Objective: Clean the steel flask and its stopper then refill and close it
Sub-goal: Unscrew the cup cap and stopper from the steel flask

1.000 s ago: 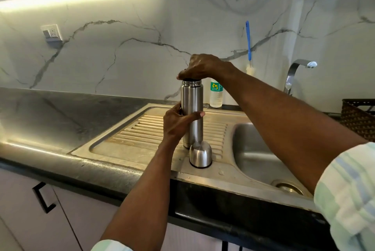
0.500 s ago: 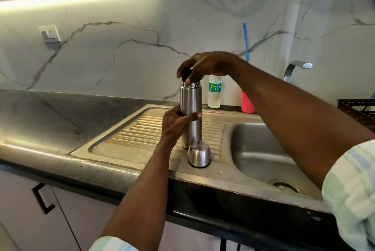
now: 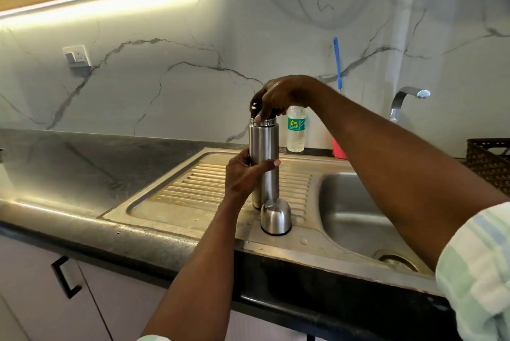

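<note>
Flask [image 3: 264,164] upright on sink drainboard [image 3: 193,189], left hand [image 3: 242,175] wrapped round body. Right hand [image 3: 278,95] pinching black stopper [image 3: 255,109] at mouth, seemingly part out. Cup lid [image 3: 276,218] off, just beside base. Likely early: washing, refill, closing not yet done.

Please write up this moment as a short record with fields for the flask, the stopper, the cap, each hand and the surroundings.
flask: steel flask upright on the ribbed drainboard
stopper: black stopper at the flask mouth, tilted, not seated flat
cap: steel cap upside down on the drainboard, in front of the flask
left hand: left hand wrapped around the flask body
right hand: right hand gripping the stopper from above
surroundings: sink basin to the right; tap, plastic bottle and blue brush behind
</note>
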The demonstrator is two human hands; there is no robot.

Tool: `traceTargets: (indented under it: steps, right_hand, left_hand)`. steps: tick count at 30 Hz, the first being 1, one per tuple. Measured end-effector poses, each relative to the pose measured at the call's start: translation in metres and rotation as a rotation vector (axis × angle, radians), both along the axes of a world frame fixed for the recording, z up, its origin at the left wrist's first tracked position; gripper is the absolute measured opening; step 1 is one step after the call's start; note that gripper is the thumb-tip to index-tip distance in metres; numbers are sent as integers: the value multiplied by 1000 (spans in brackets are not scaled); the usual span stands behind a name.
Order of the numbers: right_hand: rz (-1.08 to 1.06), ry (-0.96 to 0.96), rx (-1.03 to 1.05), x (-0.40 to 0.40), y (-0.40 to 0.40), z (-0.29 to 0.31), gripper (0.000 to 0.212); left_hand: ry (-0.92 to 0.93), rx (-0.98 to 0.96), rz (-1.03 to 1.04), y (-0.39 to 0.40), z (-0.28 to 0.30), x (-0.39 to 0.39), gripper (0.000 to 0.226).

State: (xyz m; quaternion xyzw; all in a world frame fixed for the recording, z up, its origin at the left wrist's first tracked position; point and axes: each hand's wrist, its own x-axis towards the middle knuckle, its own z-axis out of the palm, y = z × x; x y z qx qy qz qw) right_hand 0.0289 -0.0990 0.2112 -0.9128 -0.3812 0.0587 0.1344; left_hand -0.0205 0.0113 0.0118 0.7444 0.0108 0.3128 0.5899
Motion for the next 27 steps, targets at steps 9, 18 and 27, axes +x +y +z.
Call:
traceTargets:
  steps: [9,18,27]
  right_hand:
    - [-132,-132,37,-7,8,-1,61]
    - [-18,-23,42,-17,4,5,46]
    - [-169,-149,40,-7,13,-7,57]
  left_hand:
    - [-17,45,57,-2,-3,2,75]
    - [-34,84,102,-4,-2,3,59]
    - [-41,86,106,-5,-2,4,60]
